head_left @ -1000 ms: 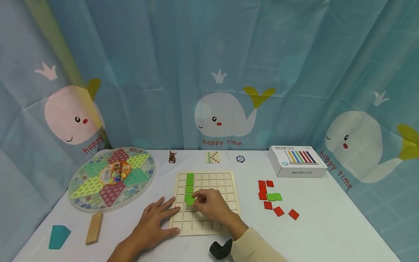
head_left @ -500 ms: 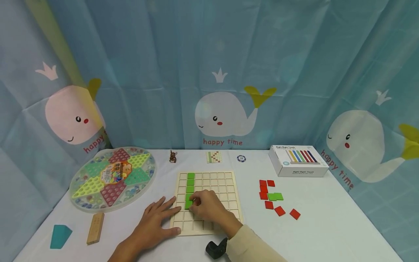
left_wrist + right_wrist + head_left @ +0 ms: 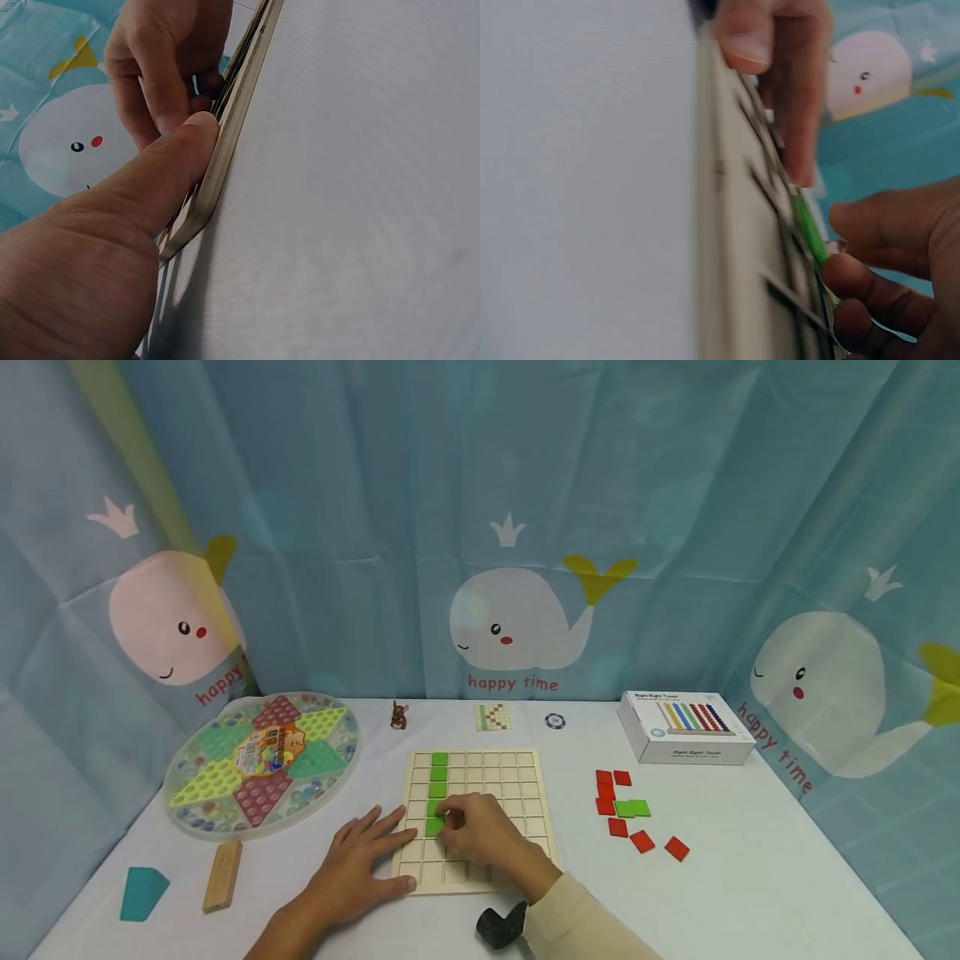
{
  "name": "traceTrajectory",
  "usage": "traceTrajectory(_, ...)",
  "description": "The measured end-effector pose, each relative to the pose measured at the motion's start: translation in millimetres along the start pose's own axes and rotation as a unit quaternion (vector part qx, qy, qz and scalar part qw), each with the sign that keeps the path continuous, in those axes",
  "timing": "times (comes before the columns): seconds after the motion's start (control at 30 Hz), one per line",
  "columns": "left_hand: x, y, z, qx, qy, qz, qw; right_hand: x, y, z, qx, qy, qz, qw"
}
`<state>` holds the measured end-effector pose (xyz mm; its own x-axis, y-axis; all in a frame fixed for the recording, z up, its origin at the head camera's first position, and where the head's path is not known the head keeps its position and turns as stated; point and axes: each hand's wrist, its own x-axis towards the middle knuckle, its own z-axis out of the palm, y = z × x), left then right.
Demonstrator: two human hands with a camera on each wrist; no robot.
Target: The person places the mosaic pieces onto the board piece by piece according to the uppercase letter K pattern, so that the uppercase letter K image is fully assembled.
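Right hand [image 3: 480, 835] on green tile [image 3: 434, 826], square-on

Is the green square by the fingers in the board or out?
In. The green square lies flat in the board, in line under the other greens.

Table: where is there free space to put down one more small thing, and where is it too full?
Bare table lies right of the loose red tiles and in front of the white box. Another free patch lies between the wooden block and the left hand. It is crowded on the grid board, where both hands work, the right hand at the green tile.
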<state>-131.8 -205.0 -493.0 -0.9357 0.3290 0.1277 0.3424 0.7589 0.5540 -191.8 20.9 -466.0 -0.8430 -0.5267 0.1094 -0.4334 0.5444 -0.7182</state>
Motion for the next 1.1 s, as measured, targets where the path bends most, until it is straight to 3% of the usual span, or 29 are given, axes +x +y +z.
traceTrajectory(0.13,0.2,0.1,0.4,-0.003,0.004,0.004,1.0,-6,0,-19,0.019,0.012,-0.01,1.0)
traceTrajectory(0.53,-0.9,1.6,-2.7,-0.004,0.001,-0.008,1.0,-43,1,-93,0.015,0.125,-0.039,0.991)
traceTrajectory(0.87,-2.0,-0.1,0.6,-0.008,-0.001,-0.004,1.0,-81,16,-139,-0.022,0.197,-0.057,0.978)
traceTrajectory(1.1,-0.5,1.1,0.7,-0.004,-0.005,-0.006,1.0,-102,40,-162,-0.033,0.216,-0.004,0.976)
